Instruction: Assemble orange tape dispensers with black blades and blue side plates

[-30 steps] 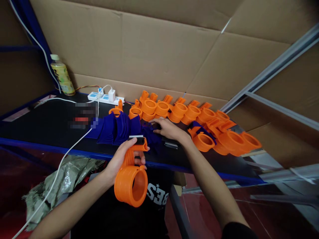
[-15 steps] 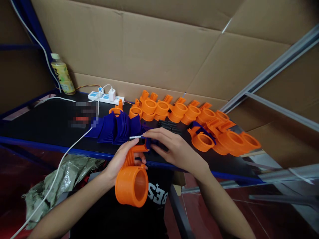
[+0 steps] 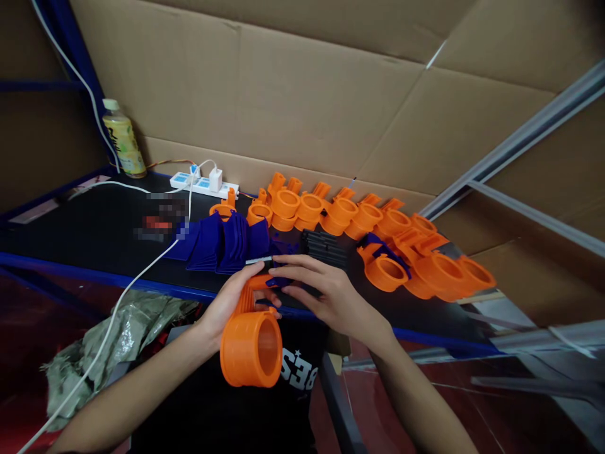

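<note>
My left hand (image 3: pixel 231 299) is wrapped round the grooved arm of an orange plastic ring part (image 3: pixel 250 349), whose wide open ring hangs below the palm. A white toothed strip (image 3: pixel 258 260) lies by the left thumb tip, pointing toward the right index finger. At the end of the orange arm is a small dark blue plastic piece (image 3: pixel 278 282). The fingers of my right hand (image 3: pixel 326 290) close on this piece from the right, partly covering it. How the strip, blue piece and arm join is hidden by the fingers.
Behind my hands stand fanned dark blue plates (image 3: pixel 222 243), black rods (image 3: pixel 324 247) and a row of orange ring parts (image 3: pixel 340 211). More orange parts (image 3: pixel 439 268) crowd the right. A power strip (image 3: pixel 203 183), a bottle (image 3: pixel 123 142) and a white cable (image 3: pixel 142 271) are left.
The small blue piece has turned from upright to lying flatter at the arm's end. My right fingers have shifted slightly with it. The left hand keeps the orange part; the view has moved slightly.
</note>
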A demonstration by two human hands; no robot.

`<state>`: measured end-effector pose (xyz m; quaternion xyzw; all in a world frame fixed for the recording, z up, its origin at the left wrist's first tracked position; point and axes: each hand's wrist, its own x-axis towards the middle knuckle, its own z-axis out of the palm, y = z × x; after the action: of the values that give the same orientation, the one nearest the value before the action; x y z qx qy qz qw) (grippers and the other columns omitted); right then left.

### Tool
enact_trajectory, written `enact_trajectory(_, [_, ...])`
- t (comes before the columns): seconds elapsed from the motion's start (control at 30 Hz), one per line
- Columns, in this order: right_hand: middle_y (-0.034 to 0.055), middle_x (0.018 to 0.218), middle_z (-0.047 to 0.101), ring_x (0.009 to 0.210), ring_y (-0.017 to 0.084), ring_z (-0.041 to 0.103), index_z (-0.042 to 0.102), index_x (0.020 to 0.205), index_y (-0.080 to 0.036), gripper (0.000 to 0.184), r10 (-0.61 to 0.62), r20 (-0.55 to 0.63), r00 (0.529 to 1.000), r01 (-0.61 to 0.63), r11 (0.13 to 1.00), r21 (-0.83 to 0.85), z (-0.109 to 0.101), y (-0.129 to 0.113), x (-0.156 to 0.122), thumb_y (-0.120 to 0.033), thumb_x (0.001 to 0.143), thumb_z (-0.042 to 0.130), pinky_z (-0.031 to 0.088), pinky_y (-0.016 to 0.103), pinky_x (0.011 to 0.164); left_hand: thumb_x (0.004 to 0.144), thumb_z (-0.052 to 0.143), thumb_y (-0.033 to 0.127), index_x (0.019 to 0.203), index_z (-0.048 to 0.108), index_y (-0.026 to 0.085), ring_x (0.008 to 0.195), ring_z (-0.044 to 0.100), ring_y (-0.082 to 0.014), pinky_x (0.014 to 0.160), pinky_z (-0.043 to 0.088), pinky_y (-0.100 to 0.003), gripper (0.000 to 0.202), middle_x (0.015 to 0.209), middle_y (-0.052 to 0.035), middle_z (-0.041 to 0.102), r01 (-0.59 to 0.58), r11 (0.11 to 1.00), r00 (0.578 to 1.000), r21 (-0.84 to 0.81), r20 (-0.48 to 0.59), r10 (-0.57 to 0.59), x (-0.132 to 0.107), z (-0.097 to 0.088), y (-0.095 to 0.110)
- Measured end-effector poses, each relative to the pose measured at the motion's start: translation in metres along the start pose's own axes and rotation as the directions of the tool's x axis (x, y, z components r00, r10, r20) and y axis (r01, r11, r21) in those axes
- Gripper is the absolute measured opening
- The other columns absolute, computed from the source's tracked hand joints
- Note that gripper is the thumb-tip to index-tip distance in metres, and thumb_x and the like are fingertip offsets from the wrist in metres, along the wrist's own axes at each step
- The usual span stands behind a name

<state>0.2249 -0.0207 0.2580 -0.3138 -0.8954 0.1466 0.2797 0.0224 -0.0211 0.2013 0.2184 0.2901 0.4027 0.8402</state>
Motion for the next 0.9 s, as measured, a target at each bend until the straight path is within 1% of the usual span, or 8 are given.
enact_trajectory(0.1, [0.0062, 0.131, 0.066, 0.122, 0.019, 0.063, 0.066, 0.126, -0.026, 0.032, 0.008, -0.070, 0.997, -0.007, 1.000, 0.018, 0.003, 0.004, 0.000, -0.019, 0.095, 0.065, 0.054, 0.036, 0.106, 0.092, 0.062, 0.044, 0.097, 0.065, 0.014, 0.054, 0.070, -0.0194, 0.058, 0.061, -0.031, 0.031, 0.070, -0.0084, 0.070, -0.002, 1.000, 1.000, -0.007, -0.014, 0.002, 0.000, 0.001, -0.001])
enact_trajectory(0.2, [0.0066, 0.128, 0.067, 0.115, 0.019, 0.066, 0.066, 0.122, -0.025, 0.029, 0.054, -0.125, 0.991, -0.047, 0.997, 0.060, 0.008, 0.008, 0.000, -0.021, 0.093, 0.069, 0.058, 0.033, 0.098, 0.092, 0.062, 0.045, 0.096, 0.066, 0.011, 0.055, 0.070, -0.0204, 0.057, 0.060, -0.030, 0.035, 0.070, -0.0094, 0.069, 0.002, 1.000, 1.000, 0.021, 0.017, -0.003, 0.001, 0.000, -0.003])
enact_trajectory(0.3, [0.0076, 0.124, 0.067, 0.108, 0.019, 0.068, 0.067, 0.119, -0.025, 0.027, 0.093, -0.140, 0.986, -0.081, 0.993, 0.091, 0.014, 0.011, -0.001, -0.023, 0.093, 0.069, 0.061, 0.032, 0.089, 0.090, 0.066, 0.042, 0.100, 0.064, 0.013, 0.057, 0.070, -0.0202, 0.061, 0.062, -0.036, 0.031, 0.075, -0.0079, 0.070, -0.045, 0.998, 0.999, 0.033, 0.006, 0.045, 0.001, -0.002, -0.005])
enact_trajectory(0.4, [0.0084, 0.118, 0.068, 0.101, 0.019, 0.069, 0.068, 0.116, -0.024, 0.026, 0.079, -0.170, 0.982, -0.064, 0.994, 0.092, 0.019, 0.014, -0.002, -0.025, 0.091, 0.071, 0.062, 0.033, 0.085, 0.086, 0.072, 0.033, 0.102, 0.059, 0.018, 0.060, 0.070, -0.0188, 0.064, 0.064, -0.041, 0.025, 0.084, -0.0056, 0.072, -0.118, 0.992, 0.993, 0.039, -0.017, 0.119, 0.000, -0.002, -0.007])
enact_trajectory(0.5, [0.0095, 0.119, 0.069, 0.105, 0.020, 0.069, 0.068, 0.117, -0.022, 0.026, 0.031, -0.201, 0.979, -0.017, 0.997, 0.069, 0.022, 0.016, -0.005, -0.023, 0.091, 0.072, 0.061, 0.035, 0.089, 0.084, 0.073, 0.027, 0.103, 0.057, 0.019, 0.062, 0.070, -0.0183, 0.063, 0.064, -0.040, 0.026, 0.084, -0.0044, 0.071, -0.129, 0.990, 0.991, 0.059, -0.016, 0.130, -0.002, 0.000, -0.009])
enact_trajectory(0.6, [0.0108, 0.122, 0.068, 0.113, 0.021, 0.068, 0.068, 0.117, -0.022, 0.026, -0.008, -0.212, 0.977, 0.013, 1.000, 0.024, 0.023, 0.015, -0.009, -0.022, 0.091, 0.071, 0.059, 0.039, 0.095, 0.083, 0.075, 0.025, 0.105, 0.056, 0.019, 0.060, 0.069, -0.0182, 0.062, 0.064, -0.040, 0.030, 0.080, -0.0033, 0.071, -0.132, 0.988, 0.990, 0.085, -0.034, 0.135, -0.004, 0.002, -0.010])
enact_trajectory(0.77, [0.0108, 0.122, 0.068, 0.110, 0.019, 0.069, 0.068, 0.117, -0.021, 0.026, -0.029, -0.230, 0.973, 0.027, 1.000, -0.013, 0.021, 0.008, -0.014, -0.018, 0.091, 0.071, 0.060, 0.035, 0.094, 0.085, 0.072, 0.027, 0.105, 0.056, 0.019, 0.058, 0.069, -0.0195, 0.062, 0.063, -0.040, 0.027, 0.071, -0.0025, 0.069, -0.123, 0.978, 0.992, 0.171, -0.011, 0.127, -0.006, 0.002, -0.013])
enact_trajectory(0.9, [0.0099, 0.123, 0.068, 0.111, 0.019, 0.070, 0.068, 0.116, -0.021, 0.027, -0.037, -0.247, 0.968, 0.034, 0.999, -0.019, 0.020, 0.004, -0.014, -0.017, 0.090, 0.072, 0.059, 0.034, 0.095, 0.086, 0.070, 0.029, 0.106, 0.055, 0.019, 0.058, 0.069, -0.0194, 0.061, 0.062, -0.037, 0.028, 0.068, -0.0020, 0.069, -0.177, 0.954, 0.983, 0.243, 0.007, 0.181, -0.007, 0.002, -0.014])
